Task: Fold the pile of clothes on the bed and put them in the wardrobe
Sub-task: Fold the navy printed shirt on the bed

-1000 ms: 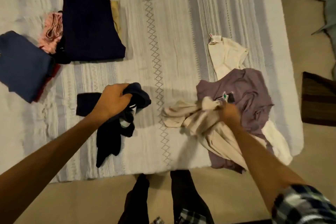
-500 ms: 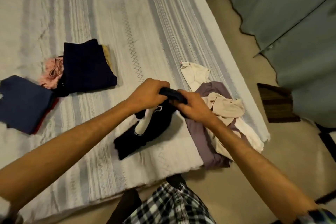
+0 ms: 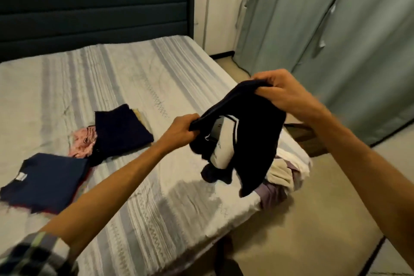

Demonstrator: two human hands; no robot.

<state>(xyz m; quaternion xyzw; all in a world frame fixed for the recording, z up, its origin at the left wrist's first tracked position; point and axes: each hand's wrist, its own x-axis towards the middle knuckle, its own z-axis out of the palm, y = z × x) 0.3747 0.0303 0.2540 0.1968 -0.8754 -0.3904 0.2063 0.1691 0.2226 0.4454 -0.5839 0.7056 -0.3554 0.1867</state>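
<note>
A striped bedspread covers the bed that fills most of the room, its dark headboard against the wall and grey-green curtains hanging to the right. On the left half of the bed lie clothes already folded: a blue folded shirt at the near edge, a navy folded garment beyond it, and a pink item tucked between them. At the bed's right corner the unfolded pile of cream and mauve fabric waits, partly hidden. Above that corner, clear of the mattress, hangs a dark garment with a white panel, bunched and drooping. The left hand grips its upper edge in a fist; the right hand pinches the same edge higher up, fingers curled round the cloth. The step in hand appears to be opening the garment out: judged from here, the hands should slide apart along the edge to find the shoulders or waistband, shake it flat, then lay it face down on open bedspread before folding.
</note>
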